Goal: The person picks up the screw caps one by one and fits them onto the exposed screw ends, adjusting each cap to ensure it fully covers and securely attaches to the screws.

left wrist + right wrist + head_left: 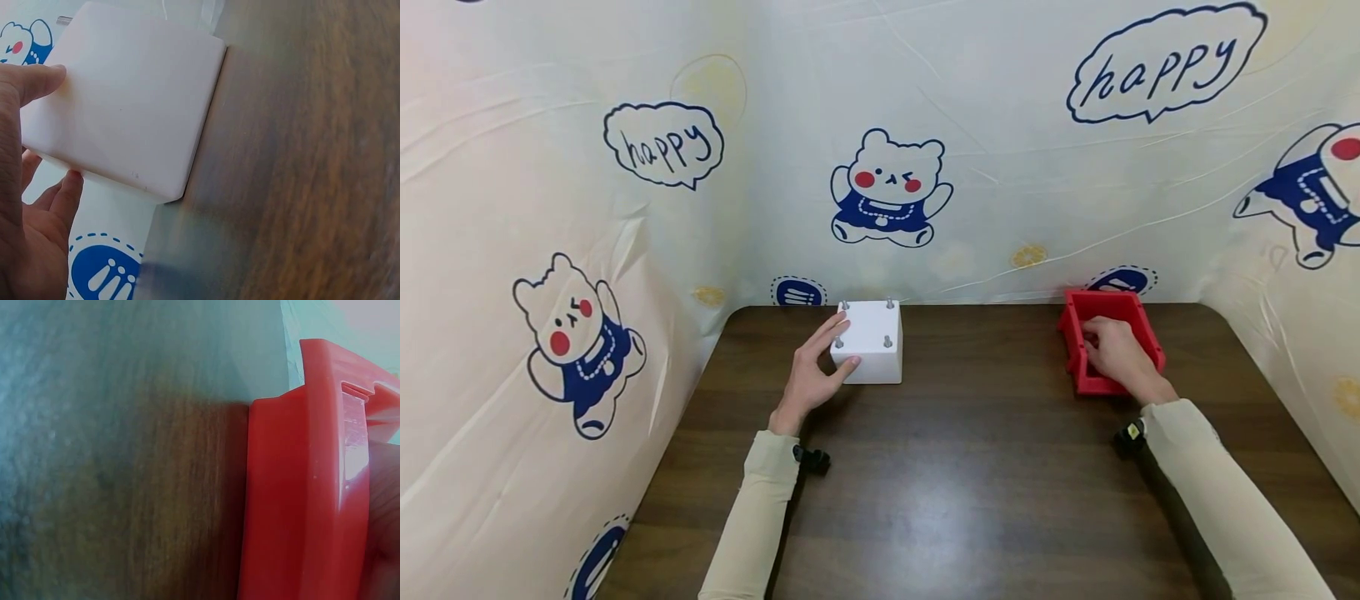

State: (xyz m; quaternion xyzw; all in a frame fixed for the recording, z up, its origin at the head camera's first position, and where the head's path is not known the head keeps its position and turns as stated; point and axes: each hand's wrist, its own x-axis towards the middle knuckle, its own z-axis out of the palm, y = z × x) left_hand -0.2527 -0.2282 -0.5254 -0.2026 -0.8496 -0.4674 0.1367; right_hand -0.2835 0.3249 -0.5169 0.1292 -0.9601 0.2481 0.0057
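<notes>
At the far edge of a dark wood-grain surface, a person steadies a white box with the left hand, which comes in from 8 o'clock, while the right hand reaches into a red bin well apart at 3 o'clock. The box sits toward 11 o'clock of the surface, its upper face near square with no clear long axis, four metal fasteners standing one near each corner. The left fingers are parted around its near-left side, thumb pressed to the face at 6 o'clock and others along the side at 9 o'clock, holding it. The right fingers bend inward inside the bin; whether they have hold of anything cannot be told, as the hand and bin walls hide them. The key line runs almost level between the two: the box lies at 9 o'clock from the right fingers, across open surface, with the left hand by far the nearer. The bin's longer axis points roughly from 11 to 5 o'clock.
</notes>
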